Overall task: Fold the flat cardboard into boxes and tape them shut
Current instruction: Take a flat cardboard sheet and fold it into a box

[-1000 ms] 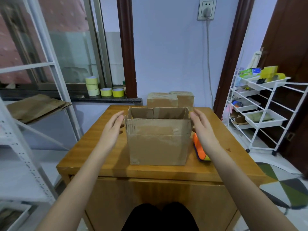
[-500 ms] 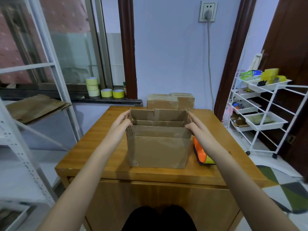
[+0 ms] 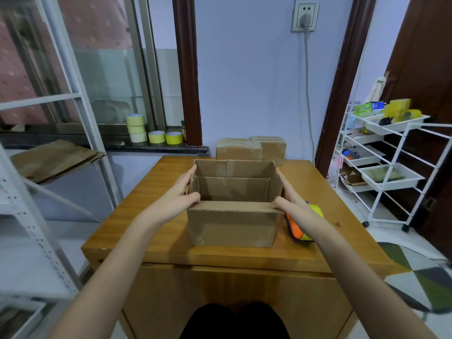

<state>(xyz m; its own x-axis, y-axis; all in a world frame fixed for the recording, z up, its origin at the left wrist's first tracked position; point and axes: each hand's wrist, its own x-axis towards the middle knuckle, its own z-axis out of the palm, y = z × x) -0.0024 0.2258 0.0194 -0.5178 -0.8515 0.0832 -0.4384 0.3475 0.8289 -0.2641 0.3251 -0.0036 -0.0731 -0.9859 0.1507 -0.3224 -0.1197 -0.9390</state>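
Open-topped box (image 3: pixel 232 226) upright, long axis left-right, left hand (image 3: pixel 175 200) and right hand (image 3: pixel 292 206) apparently pinching its near corners

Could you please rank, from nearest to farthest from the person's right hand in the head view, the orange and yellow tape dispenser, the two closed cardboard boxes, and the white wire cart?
From the right hand:
1. Orange and yellow tape dispenser, just under the wrist on the wooden table.
2. Two closed cardboard boxes, at the table's far edge.
3. White wire cart, off to the right on the floor.

White wire cart (image 3: pixel 391 152) at right w/ trays, wall socket (image 3: pixel 305 14) above wooden table (image 3: pixel 151 209).
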